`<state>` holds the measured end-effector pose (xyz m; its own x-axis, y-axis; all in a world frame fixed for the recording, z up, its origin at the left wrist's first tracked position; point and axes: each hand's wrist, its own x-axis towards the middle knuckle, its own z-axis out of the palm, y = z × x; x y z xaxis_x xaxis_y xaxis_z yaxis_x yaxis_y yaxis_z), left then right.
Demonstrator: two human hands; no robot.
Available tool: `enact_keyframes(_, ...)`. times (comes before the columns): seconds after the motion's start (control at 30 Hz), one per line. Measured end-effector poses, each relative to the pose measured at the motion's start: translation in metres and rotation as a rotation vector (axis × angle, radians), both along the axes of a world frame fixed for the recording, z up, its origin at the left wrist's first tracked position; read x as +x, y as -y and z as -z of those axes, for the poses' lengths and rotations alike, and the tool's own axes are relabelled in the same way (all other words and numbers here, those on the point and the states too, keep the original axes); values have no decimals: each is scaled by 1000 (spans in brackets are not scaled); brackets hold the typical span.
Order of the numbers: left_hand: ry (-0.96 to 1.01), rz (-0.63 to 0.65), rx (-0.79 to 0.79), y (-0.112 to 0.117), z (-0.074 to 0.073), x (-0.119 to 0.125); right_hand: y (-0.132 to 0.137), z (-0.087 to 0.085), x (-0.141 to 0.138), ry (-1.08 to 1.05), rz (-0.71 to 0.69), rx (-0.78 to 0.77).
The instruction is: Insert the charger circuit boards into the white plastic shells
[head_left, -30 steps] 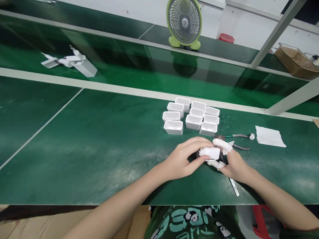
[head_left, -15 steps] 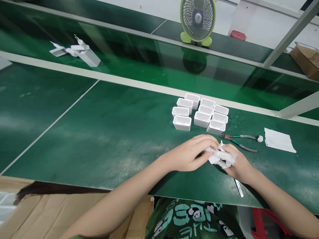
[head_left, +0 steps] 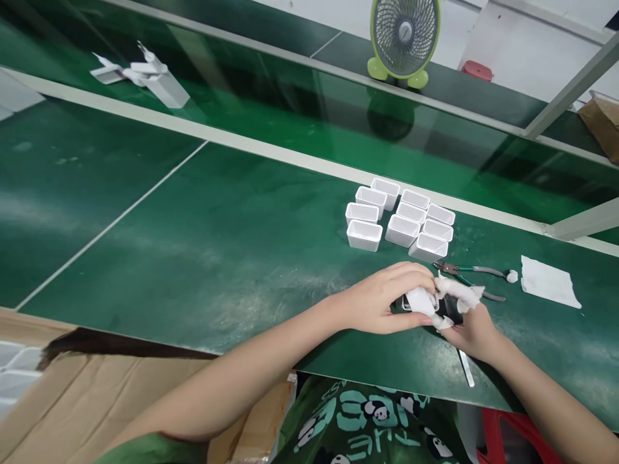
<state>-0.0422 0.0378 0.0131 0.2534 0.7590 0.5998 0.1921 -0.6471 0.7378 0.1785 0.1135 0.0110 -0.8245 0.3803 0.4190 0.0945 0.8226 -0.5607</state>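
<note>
My left hand (head_left: 387,298) and my right hand (head_left: 471,325) meet over the green bench, both closed round a small white plastic case (head_left: 420,299). White wrappings cover the fingertips of my right hand. Something dark shows under the case between my hands; I cannot make out what it is. Just beyond my hands stand several open white plastic cases (head_left: 401,219) in rows.
Green-handled pliers (head_left: 471,274) lie right of the cases, with a white cloth (head_left: 549,283) further right. A thin metal strip (head_left: 465,367) lies by my right wrist. A green fan (head_left: 403,38) stands on the far shelf, white parts (head_left: 145,74) far left, cardboard boxes (head_left: 72,399) below.
The view has drifted left and down, showing more cardboard at the lower left. My hands stay together on the white case, turning it slightly between the fingers.
</note>
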Motion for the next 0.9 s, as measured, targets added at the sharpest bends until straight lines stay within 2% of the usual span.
enact_keyframes(0.1,-18,8,18,2,0,1,-1,0,-1,-43,29,-12)
enact_keyframes(0.2,-41,-5,-5,3,2,2,-3,-1,-1,-63,-63,-27)
enact_keyframes(0.4,-67,33,-51,3,4,3,-4,-3,-2,22,-115,90)
enact_keyframes(0.57,-114,-12,-78,3,6,1,-8,-2,-3,15,-186,137)
enact_keyframes(0.7,70,-54,6,1,8,0,-8,-8,2,3,-222,160)
enact_keyframes(0.8,277,-140,36,-1,10,-1,-4,-14,6,-28,-144,180)
enact_keyframes(0.9,368,-185,39,-2,12,-2,0,-13,5,-24,-112,168)
